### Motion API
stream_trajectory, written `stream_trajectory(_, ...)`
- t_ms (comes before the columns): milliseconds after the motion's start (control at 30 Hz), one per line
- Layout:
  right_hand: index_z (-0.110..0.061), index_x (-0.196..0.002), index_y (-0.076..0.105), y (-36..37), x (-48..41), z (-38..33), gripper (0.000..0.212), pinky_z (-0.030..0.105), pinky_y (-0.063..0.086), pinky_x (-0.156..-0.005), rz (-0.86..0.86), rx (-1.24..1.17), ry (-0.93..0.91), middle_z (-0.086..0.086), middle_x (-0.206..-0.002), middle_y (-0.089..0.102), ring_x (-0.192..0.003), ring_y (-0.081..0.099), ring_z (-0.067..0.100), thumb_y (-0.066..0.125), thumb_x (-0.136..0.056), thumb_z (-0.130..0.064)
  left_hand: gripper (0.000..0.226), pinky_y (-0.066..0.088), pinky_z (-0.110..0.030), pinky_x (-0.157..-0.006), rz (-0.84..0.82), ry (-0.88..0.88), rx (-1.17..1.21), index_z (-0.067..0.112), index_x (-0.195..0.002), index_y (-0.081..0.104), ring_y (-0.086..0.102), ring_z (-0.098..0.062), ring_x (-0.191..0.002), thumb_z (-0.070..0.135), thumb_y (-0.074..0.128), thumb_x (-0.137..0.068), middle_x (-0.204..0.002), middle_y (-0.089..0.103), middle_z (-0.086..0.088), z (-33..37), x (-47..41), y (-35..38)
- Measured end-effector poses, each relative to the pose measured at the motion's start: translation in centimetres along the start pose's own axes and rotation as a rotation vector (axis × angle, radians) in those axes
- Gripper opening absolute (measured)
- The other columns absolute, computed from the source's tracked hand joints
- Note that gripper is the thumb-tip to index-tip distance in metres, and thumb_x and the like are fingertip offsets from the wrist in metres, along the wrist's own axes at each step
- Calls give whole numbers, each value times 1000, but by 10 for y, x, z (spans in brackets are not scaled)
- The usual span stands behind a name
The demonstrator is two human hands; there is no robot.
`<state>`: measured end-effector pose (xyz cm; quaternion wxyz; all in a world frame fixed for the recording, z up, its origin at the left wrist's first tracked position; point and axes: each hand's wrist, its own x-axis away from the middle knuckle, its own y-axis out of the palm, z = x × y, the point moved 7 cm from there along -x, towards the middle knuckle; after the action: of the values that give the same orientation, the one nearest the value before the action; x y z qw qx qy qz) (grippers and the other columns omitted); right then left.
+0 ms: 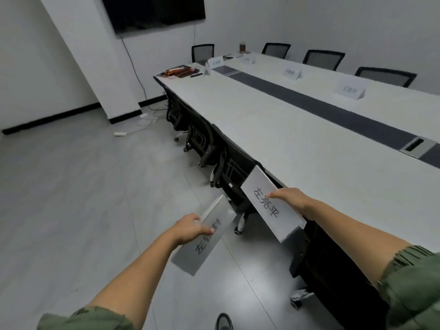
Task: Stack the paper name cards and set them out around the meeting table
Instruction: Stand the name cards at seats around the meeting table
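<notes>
Long white bench point(273, 129) first, sweeping from lower right up to top centre, dark strip down the middle. Near-side chairs point(202, 141) tucked in under its edge; far-side chairs point(323, 59) pushed in likewise. Along that far edge, standing cards point(348, 88) already tented up, one before each seat, presumably for reading from across the bench. No card seen yet by the near-side seats, so likely next in line.

Now the two cards in hand, both off the bench, carried over floor and chair backs at lower centre. Right card point(266, 201) held nearly flat, print up, nosing toward the bench edge, probably meant for the closest seat. Left card point(204, 236) lower and further left, tilted, seemingly kept back as the spare.

Both arms stretched well forward, green sleeves at the bottom corners. Right grip point(289, 198) clamped on the long edge of its card, thumb on top across the print. Left grip point(190, 228) pinching its card the same way, thumb over, fingers underneath and out of sight.
</notes>
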<state>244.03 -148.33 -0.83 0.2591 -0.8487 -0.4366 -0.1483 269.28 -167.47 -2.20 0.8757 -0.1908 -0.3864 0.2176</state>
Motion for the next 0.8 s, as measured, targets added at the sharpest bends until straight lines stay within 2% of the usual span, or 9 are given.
stream_trajectory(133,-15,-104,69,-39,-45,-21,34,42,58,-83,158,-110,43,8,-95,75,-85,73,28,71,-83,-43,53,56,-41,-85,-103,122,-55,18,-109,61,69,-23,-90,43,81,-66,-103,70,-8,72,-85,-33)
stream_trajectory(200,-14,-107,68,-57,-54,-24,36,35,58,-74,205,-153,66,7,-94,76,-82,74,25,72,-83,-41,47,56,-37,-81,-142,179,-97,18,-109,60,68,-21,-89,39,80,-72,-103,69,-7,108,-118,-37)
stream_trajectory(267,-14,-109,67,-81,-59,-16,35,30,55,-68,274,-213,106,6,-94,75,-80,73,23,71,-84,-39,58,55,-41,-86,-213,224,-186,19,-114,59,67,-22,-95,48,79,-68,-109,67,-4,145,-152,-27)
stream_trajectory(333,-16,-109,67,-99,-59,-9,33,31,55,-72,310,-216,134,6,-96,75,-84,72,23,70,-85,-38,74,53,-45,-92,-258,242,-253,25,-119,59,65,-22,-100,60,78,-56,-114,65,0,168,-174,-17)
stream_trajectory(367,-16,-108,67,-112,-60,-3,32,32,55,-74,336,-219,154,6,-96,75,-85,72,24,70,-85,-38,74,53,-45,-92,-290,253,-267,26,-118,59,65,-21,-100,61,77,-55,-114,65,1,180,-187,-9)
stream_trajectory(433,-16,-108,67,-141,-63,11,32,34,56,-77,397,-239,199,6,-95,75,-85,72,25,71,-84,-38,68,52,-45,-93,-356,281,-300,28,-114,61,65,-20,-99,58,77,-56,-112,66,2,209,-211,10)
stream_trajectory(567,-18,-106,67,-193,-75,41,32,38,56,-81,477,-283,275,4,-93,76,-85,73,24,71,-83,-41,73,52,-41,-94,-415,328,-364,26,-120,60,63,-19,-103,57,76,-56,-121,63,0,258,-253,51)
stream_trajectory(667,-20,-106,67,-231,-86,61,32,35,52,-79,522,-324,331,3,-92,75,-84,71,22,70,-83,-43,87,48,-39,-95,-433,321,-427,18,-138,45,56,-24,-114,52,75,-64,-134,50,-4,295,-279,75)
stream_trajectory(800,-16,-109,65,-282,-108,83,37,32,49,-73,568,-364,362,5,-94,74,-82,70,22,70,-83,-42,89,45,-41,-100,-428,375,-516,19,-144,38,52,-26,-120,51,74,-69,-144,43,-6,353,-322,107)
